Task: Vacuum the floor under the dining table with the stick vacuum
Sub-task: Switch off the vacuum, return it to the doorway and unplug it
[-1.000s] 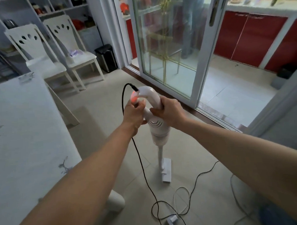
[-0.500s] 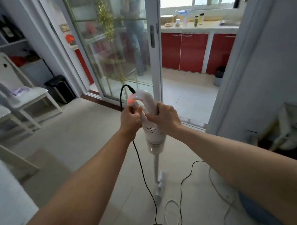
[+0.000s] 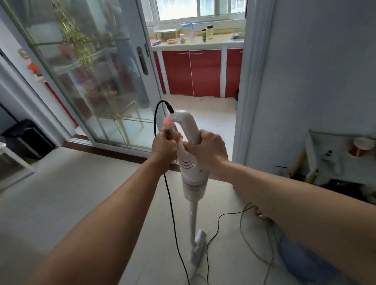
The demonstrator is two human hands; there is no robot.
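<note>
Both hands on the stick vacuum (image 3: 192, 163), centre frame — right hand (image 3: 206, 149) wrapped round its handle, left hand (image 3: 163, 147) gripping the glowing end, floor head (image 3: 198, 247) down on the tiles (image 3: 57, 200).

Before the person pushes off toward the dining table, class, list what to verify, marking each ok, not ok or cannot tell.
1. Grip: left hand and right hand both hold the stick vacuum: ok.
2. Indicator light glowing red: ok.
3. Floor head on the tiles: ok.
4. Cables clear of the head: black cord and thin cables lie beside it: not ok.
5. Dining table ahead: out of view: not ok.
</note>
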